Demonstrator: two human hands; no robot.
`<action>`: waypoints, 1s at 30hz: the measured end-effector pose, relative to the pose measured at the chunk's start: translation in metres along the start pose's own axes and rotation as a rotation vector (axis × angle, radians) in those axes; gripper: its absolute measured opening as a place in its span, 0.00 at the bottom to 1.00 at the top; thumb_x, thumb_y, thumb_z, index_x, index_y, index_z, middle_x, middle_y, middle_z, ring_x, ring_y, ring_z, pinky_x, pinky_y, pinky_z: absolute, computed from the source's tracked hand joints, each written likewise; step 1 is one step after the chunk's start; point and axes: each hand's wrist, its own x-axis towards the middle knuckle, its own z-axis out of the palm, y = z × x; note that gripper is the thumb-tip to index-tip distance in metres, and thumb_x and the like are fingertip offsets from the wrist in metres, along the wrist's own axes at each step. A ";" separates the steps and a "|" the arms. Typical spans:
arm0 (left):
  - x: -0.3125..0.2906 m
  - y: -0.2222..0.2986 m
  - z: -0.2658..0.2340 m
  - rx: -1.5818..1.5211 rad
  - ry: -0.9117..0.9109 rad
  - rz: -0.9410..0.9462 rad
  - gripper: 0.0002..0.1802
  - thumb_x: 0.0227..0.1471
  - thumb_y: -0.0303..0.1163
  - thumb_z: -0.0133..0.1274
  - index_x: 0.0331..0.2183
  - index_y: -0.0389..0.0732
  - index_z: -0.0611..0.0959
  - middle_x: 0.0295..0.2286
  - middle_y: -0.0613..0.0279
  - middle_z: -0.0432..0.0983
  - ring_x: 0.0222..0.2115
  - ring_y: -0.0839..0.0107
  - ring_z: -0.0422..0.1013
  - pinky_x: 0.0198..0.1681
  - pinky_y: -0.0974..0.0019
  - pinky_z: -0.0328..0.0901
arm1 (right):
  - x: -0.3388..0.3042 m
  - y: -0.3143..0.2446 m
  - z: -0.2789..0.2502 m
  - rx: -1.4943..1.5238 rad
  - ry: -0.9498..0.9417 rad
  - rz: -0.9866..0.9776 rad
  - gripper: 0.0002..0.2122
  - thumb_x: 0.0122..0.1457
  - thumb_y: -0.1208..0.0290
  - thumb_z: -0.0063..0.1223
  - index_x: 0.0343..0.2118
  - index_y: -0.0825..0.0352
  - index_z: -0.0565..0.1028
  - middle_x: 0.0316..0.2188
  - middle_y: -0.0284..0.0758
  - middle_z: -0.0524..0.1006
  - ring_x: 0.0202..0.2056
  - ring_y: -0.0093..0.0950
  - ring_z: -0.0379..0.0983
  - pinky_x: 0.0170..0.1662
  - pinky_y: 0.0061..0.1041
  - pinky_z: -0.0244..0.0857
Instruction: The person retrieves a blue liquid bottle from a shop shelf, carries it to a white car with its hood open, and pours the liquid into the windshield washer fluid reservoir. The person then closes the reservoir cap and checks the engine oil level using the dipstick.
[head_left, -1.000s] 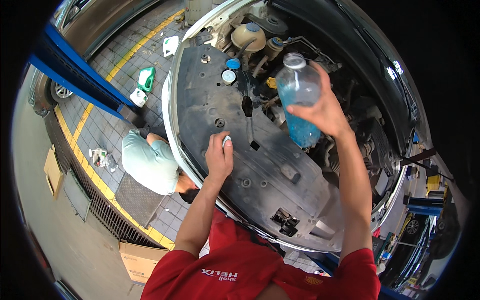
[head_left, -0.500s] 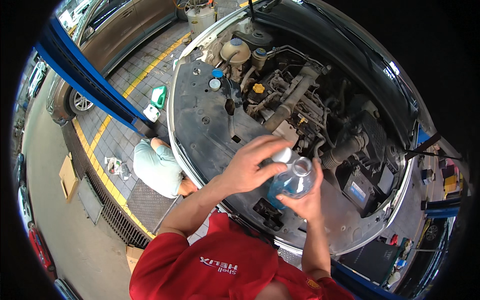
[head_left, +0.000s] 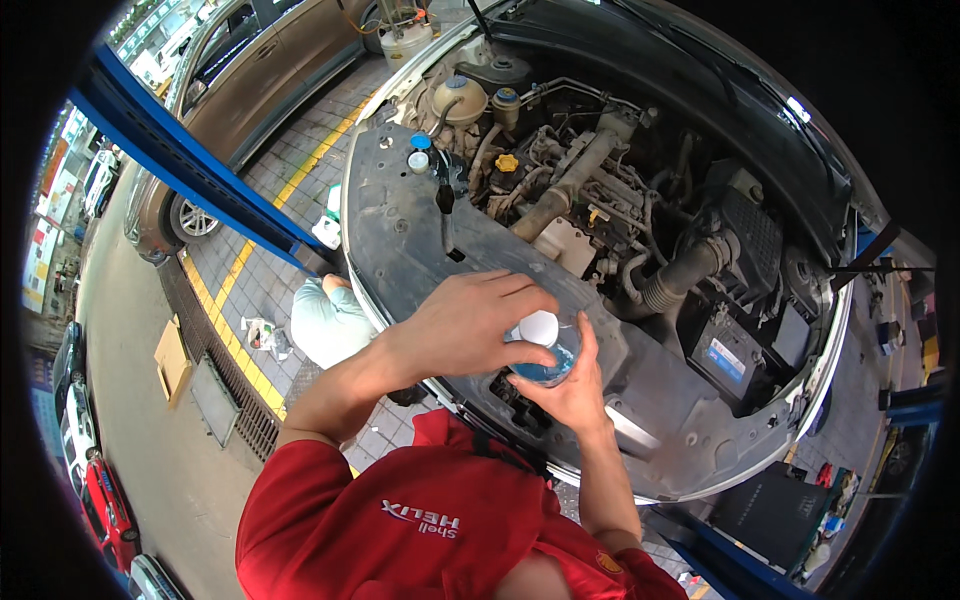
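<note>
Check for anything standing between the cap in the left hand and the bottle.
Nothing visible does. The left hand holds the cap over the bottle, whose side the right hand grips. Whether cap and neck touch is hidden.

Left hand (head_left: 470,322) on cap (head_left: 539,327) (white), right hand (head_left: 574,390) around bottle (head_left: 548,372), engine (head_left: 600,185).

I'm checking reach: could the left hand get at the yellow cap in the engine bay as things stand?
Probably yes: nothing covers the yellow cap, which lies beyond the left hand. That hand holds the white cap at the bottle, though, so it would likely need freeing first.
</note>
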 end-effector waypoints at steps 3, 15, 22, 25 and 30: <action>0.002 0.008 -0.004 0.133 -0.059 -0.065 0.27 0.47 0.49 0.70 0.44 0.45 0.82 0.40 0.63 0.78 0.38 0.59 0.77 0.39 0.58 0.72 | 0.001 0.000 -0.001 -0.004 0.022 -0.058 0.63 0.39 0.58 0.83 0.71 0.72 0.44 0.51 0.53 0.78 0.52 0.45 0.78 0.57 0.40 0.70; 0.003 0.008 -0.002 -0.132 -0.186 0.149 0.25 0.53 0.36 0.67 0.52 0.45 0.81 0.50 0.60 0.75 0.49 0.56 0.71 0.53 0.57 0.67 | -0.007 0.012 -0.001 0.036 0.032 -0.085 0.64 0.38 0.59 0.84 0.70 0.72 0.42 0.52 0.53 0.76 0.52 0.44 0.78 0.56 0.41 0.71; 0.004 0.021 0.027 -0.201 -0.044 0.227 0.21 0.52 0.34 0.67 0.49 0.45 0.84 0.50 0.64 0.77 0.45 0.60 0.73 0.50 0.59 0.69 | -0.025 0.025 0.006 0.122 0.137 -0.030 0.59 0.38 0.56 0.83 0.66 0.76 0.50 0.53 0.51 0.75 0.52 0.47 0.77 0.57 0.43 0.70; 0.004 0.023 0.041 -0.196 -0.016 0.246 0.22 0.51 0.34 0.67 0.49 0.46 0.85 0.50 0.65 0.77 0.44 0.61 0.73 0.49 0.60 0.69 | -0.031 0.033 0.008 0.064 0.230 -0.212 0.58 0.39 0.57 0.83 0.65 0.75 0.49 0.51 0.48 0.77 0.51 0.45 0.78 0.59 0.43 0.68; 0.002 0.023 0.047 -0.211 -0.012 0.253 0.22 0.51 0.33 0.67 0.49 0.47 0.85 0.51 0.65 0.77 0.43 0.62 0.72 0.49 0.61 0.67 | -0.036 0.049 0.017 0.097 0.244 -0.242 0.58 0.38 0.58 0.82 0.65 0.74 0.48 0.51 0.48 0.76 0.51 0.45 0.78 0.59 0.44 0.67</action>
